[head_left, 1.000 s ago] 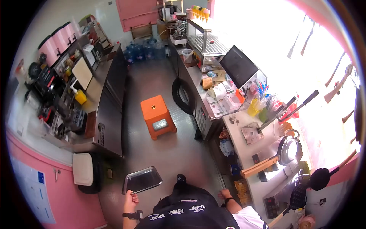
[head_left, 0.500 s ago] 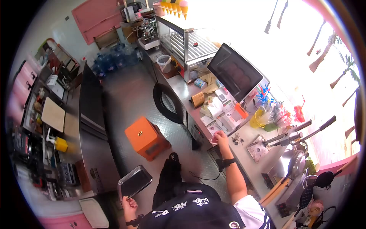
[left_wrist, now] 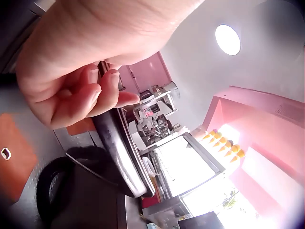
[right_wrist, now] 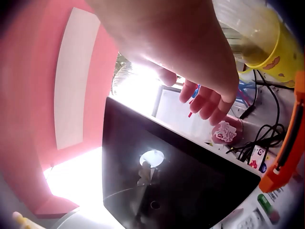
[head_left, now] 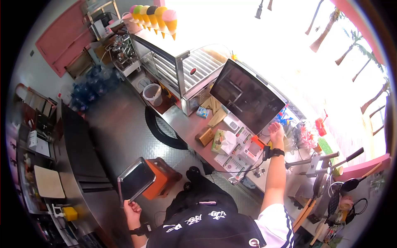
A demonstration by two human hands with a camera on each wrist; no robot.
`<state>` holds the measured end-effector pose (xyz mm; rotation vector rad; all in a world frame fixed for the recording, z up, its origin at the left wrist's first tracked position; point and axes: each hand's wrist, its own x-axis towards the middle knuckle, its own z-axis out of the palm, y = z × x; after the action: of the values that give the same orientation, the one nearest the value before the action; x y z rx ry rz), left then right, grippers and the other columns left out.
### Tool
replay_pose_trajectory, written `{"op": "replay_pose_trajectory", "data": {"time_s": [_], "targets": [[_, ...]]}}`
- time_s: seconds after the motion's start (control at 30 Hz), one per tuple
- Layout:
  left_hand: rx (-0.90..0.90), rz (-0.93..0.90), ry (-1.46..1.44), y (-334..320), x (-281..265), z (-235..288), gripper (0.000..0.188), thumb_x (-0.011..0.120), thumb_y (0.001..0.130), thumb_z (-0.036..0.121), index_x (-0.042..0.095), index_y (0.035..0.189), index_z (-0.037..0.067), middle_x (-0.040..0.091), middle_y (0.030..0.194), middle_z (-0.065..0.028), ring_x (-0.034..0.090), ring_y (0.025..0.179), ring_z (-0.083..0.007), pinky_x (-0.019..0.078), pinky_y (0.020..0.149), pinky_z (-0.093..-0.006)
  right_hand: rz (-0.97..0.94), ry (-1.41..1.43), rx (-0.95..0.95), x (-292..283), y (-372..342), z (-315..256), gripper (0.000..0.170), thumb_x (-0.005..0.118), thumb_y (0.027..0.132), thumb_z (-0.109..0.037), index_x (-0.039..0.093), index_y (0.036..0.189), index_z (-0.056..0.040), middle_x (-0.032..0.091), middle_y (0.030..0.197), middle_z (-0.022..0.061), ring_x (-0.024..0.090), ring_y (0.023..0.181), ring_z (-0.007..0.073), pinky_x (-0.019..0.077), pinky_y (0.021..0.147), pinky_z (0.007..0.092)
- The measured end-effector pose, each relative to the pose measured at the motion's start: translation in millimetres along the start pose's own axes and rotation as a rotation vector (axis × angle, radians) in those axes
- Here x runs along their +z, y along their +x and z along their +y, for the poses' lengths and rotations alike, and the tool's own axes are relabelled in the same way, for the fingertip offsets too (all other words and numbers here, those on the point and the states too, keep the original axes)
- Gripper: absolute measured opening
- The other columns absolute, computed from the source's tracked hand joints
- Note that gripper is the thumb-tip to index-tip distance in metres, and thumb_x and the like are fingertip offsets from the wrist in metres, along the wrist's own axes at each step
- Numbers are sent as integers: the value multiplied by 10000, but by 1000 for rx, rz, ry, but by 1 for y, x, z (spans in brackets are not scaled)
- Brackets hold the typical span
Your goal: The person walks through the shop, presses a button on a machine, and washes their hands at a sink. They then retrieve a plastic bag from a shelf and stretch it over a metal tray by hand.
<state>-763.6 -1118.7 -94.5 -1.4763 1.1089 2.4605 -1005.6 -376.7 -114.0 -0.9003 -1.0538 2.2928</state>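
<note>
Head view: tray (head_left: 137,180), well left of the screen (head_left: 248,97), its long axis slanting toward that screen; left hand (head_left: 132,213) nearer, gripping one corner. Right hand (head_left: 276,134) beside the screen, hands well apart. Left wrist view: fingers curled on the tray's rim. Right wrist view: fingers loosely bent, apparently empty, past the screen's edge; contact unclear.
</note>
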Motion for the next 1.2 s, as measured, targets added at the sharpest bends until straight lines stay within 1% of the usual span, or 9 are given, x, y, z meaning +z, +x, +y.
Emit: {"op": "replay_pose_trajectory", "data": {"time_s": [0.07,0.17,0.2,0.23,0.33,0.6,1.0,1.13,1.2], "targets": [[-24,-55,-78,3,22,12,309,484,799,297,454,547,121,288,429,44,280,371,-87,269,390,-233,-16,12,131,16,27,-1,318,458,938,-307,549,1106,-53,580,1056,103,536,988,266,413,931,440],[1,-91,-198,4,41,19,306,488,800,286,447,544,124,282,431,46,277,375,-88,274,391,-234,-585,255,216,44,35,6,330,404,967,-175,491,1239,-9,559,1220,108,515,1130,255,397,995,383],[-42,-110,-282,2,47,19,303,491,801,278,444,543,125,278,433,47,277,376,-89,277,392,-234,-766,-260,-148,26,57,22,324,441,952,-184,520,1210,-4,586,1178,111,561,1063,255,455,934,358],[-83,-128,-366,0,51,21,301,494,801,270,440,542,126,274,435,48,276,378,-90,280,393,-234,-500,104,239,26,64,26,296,470,935,-169,555,1156,8,615,1115,114,595,992,247,490,881,344],[-81,-86,-403,1,56,23,288,504,795,252,432,547,125,272,440,46,275,380,-94,277,393,-229,-552,51,303,23,71,29,296,492,923,-184,566,1142,0,626,1090,108,598,981,244,487,899,370],[-37,131,-335,13,69,15,268,501,776,249,429,551,123,282,428,41,271,364,-90,250,371,-230,-545,1,288,26,81,30,282,496,921,-182,568,1132,-9,628,1058,94,598,951,236,492,870,367],[-87,37,-306,35,88,44,270,511,775,241,434,549,114,274,434,40,271,375,-91,250,386,-231,-402,6,75,35,70,17,263,502,917,-178,570,1117,-22,632,1010,74,599,906,224,499,828,362],[-85,42,-293,44,86,57,287,524,779,266,433,557,108,266,436,35,272,383,-94,253,392,-233,21,-42,8,4,24,-11,183,517,887,-123,570,1043,-43,605,888,28,559,781,167,476,691,319],[-87,45,-279,47,85,64,293,527,779,273,432,556,108,266,436,35,273,382,-94,254,393,-233,455,-170,-386,38,-38,-12,140,474,870,-59,564,977,-43,529,784,11,459,619,93,387,548,249]]}}
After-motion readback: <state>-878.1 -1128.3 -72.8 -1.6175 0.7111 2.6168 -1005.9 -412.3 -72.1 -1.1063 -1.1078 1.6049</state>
